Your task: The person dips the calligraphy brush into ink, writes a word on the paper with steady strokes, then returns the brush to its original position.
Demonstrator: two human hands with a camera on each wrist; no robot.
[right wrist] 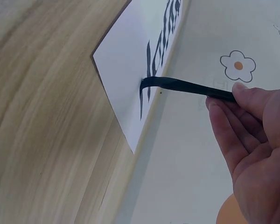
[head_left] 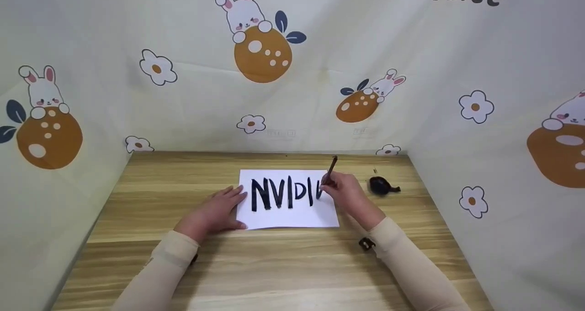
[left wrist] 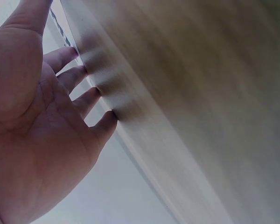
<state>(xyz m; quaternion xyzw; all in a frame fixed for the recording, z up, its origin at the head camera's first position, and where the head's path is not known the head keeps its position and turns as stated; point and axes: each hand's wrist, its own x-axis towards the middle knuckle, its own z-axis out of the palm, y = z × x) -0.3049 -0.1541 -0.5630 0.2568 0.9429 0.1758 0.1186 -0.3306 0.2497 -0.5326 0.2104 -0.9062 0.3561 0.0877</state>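
A white sheet of paper (head_left: 288, 218) lies on the table, bearing thick black letters (head_left: 260, 194) that read NVIDI, then a further slanted stroke beside the right hand. My right hand (head_left: 345, 190) pinches a slim dark brush (right wrist: 182, 85) between thumb and fingers. In the right wrist view its black tip is bent over against the paper, at the stroke. My left hand (head_left: 219, 210) rests at the sheet's left edge with fingers spread, fingertips and thumb on its margin. The left wrist view shows the palm (left wrist: 42, 135) and extended fingers, which hold nothing.
A small black dish (head_left: 380, 186) with a short handle stands on the wooden table (head_left: 292, 270), right of the right hand. Pale printed cloth (head_left: 192, 105) with rabbits, oranges and flowers rises behind the table and along both sides. A small black device (head_left: 366, 244) sits by the right wrist.
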